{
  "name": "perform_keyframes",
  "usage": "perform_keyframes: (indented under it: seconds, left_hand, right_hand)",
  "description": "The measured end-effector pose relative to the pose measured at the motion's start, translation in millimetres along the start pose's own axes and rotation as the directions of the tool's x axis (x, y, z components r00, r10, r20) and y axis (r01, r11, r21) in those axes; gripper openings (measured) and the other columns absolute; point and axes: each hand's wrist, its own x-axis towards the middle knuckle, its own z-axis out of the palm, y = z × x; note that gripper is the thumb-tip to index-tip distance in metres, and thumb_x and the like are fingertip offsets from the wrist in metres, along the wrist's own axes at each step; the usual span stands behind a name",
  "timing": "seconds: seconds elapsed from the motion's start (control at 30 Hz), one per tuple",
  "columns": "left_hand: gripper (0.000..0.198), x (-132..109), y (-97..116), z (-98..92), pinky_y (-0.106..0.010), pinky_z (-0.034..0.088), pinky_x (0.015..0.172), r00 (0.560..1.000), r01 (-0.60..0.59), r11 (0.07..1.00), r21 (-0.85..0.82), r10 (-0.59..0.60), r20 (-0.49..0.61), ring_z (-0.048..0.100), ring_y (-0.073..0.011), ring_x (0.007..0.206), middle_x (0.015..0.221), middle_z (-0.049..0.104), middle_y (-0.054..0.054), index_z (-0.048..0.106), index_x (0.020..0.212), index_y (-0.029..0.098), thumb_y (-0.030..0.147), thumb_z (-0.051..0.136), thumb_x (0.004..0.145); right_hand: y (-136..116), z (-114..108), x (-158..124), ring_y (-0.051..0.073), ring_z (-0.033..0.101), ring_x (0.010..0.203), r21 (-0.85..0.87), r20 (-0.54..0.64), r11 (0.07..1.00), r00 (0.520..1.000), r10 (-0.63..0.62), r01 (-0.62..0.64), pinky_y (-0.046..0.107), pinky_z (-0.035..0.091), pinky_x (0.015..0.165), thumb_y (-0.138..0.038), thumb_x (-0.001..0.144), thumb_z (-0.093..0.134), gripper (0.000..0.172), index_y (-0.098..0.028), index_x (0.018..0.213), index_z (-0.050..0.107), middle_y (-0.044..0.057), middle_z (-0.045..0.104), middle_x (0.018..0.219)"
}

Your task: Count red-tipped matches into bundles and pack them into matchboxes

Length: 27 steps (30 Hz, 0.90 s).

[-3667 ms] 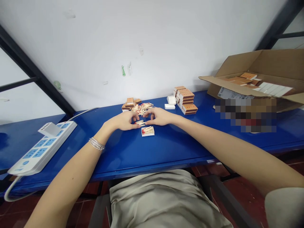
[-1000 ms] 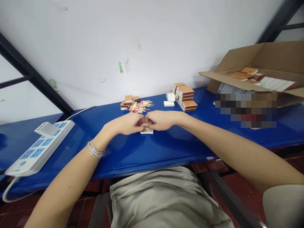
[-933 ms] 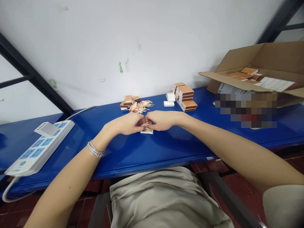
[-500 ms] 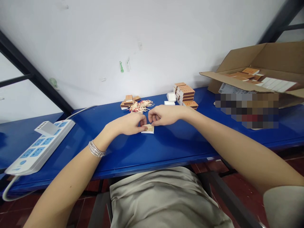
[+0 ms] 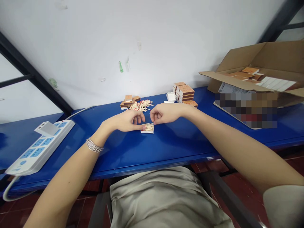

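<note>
A small white matchbox tray (image 5: pixel 147 131) filled with matches (image 5: pixel 148 127) lies on the blue table in front of me. The thumb of my left hand (image 5: pixel 129 121) rests at the tray's left end, by the red match heads, while its fingers curve apart above. At the tray's far right corner is my right hand (image 5: pixel 163 113), its fingers curled and the thumb tip near the ends of the matches; whether it pinches a match I cannot make out. Just beyond both hands is a loose pile of red-tipped matches (image 5: pixel 142 105).
Several matchboxes (image 5: pixel 128 98) lie left of the pile. Stacked matchboxes (image 5: pixel 186 92) and white trays (image 5: pixel 171 97) stand at the back right. A cardboard box (image 5: pixel 237 61) of matchboxes is at far right, a white power strip (image 5: pixel 40 147) at left.
My left fingers have opened and lifted off the tray, with the thumb staying at its left end. My right hand has shifted slightly right, so more of the matches shows.
</note>
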Motion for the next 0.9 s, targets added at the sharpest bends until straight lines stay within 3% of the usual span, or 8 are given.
perform_keyframes:
  seconds: [0.13, 0.3, 0.47, 0.7, 0.9]
  left_hand:
    - [0.057, 0.3, -10.1, -2.8, -0.027, 0.047, 0.062, 0.997, 0.049, 0.995, -0.084, -0.044, 0.065, 0.061, -0.0152, 0.071, 0.088, 0.067, -0.005, 0.062, 0.106, 0.016, 0.053, 0.08, 0.066]
    - [0.053, 2.9, -17.0, -2.4, -0.029, 0.05, 0.069, 0.99, 0.057, 0.982, -0.181, -0.032, 0.14, 0.062, -0.0173, 0.078, 0.084, 0.067, -0.004, 0.062, 0.104, 0.016, 0.044, 0.083, 0.064]
    - [0.05, 3.9, -16.3, -0.7, -0.03, 0.05, 0.069, 0.988, 0.063, 0.973, -0.221, -0.03, 0.151, 0.063, -0.0177, 0.077, 0.083, 0.067, -0.003, 0.062, 0.104, 0.016, 0.039, 0.082, 0.065]
    - [0.036, 3.7, -15.5, 0.4, -0.03, 0.05, 0.068, 0.99, 0.036, 0.97, -0.242, -0.001, 0.14, 0.063, -0.0166, 0.074, 0.083, 0.067, -0.003, 0.064, 0.1, 0.016, 0.03, 0.078, 0.07]
    - [0.038, 4.2, -16.2, 0.4, -0.031, 0.052, 0.068, 0.994, 0.013, 0.958, -0.286, 0.019, 0.108, 0.063, -0.0161, 0.074, 0.087, 0.069, -0.005, 0.065, 0.1, 0.016, 0.028, 0.08, 0.068]
  right_hand:
    - [1.2, 0.8, 1.8, 0.014, 0.063, 0.067, -0.002, -0.017, 1.0, 0.999, 0.03, -0.03, 0.024, 0.044, 0.062, -0.019, 0.08, 0.066, 0.011, -0.018, 0.091, 0.07, 0.003, 0.073, 0.081]
    - [5.8, 4.8, 7.7, 0.014, 0.063, 0.065, 0.033, 0.043, 0.999, 0.999, 0.026, -0.028, 0.024, 0.044, 0.06, -0.023, 0.082, 0.064, 0.012, -0.017, 0.091, 0.069, 0.004, 0.072, 0.079]
    - [7.4, 6.7, 10.1, 0.014, 0.062, 0.067, 0.028, 0.082, 0.999, 0.996, -0.022, 0.019, 0.024, 0.044, 0.061, -0.025, 0.081, 0.061, 0.014, -0.016, 0.089, 0.068, 0.005, 0.072, 0.08]
    - [1.5, 4.9, 5.2, 0.013, 0.06, 0.065, 0.017, 0.047, 0.999, 0.998, -0.044, 0.043, 0.024, 0.043, 0.061, -0.026, 0.079, 0.063, 0.013, -0.016, 0.086, 0.069, 0.003, 0.071, 0.078]
    - [1.7, 3.7, 3.4, 0.013, 0.06, 0.064, 0.03, 0.016, 0.996, 0.997, -0.081, 0.08, 0.024, 0.042, 0.061, -0.028, 0.079, 0.063, 0.015, -0.018, 0.086, 0.071, 0.002, 0.073, 0.078]
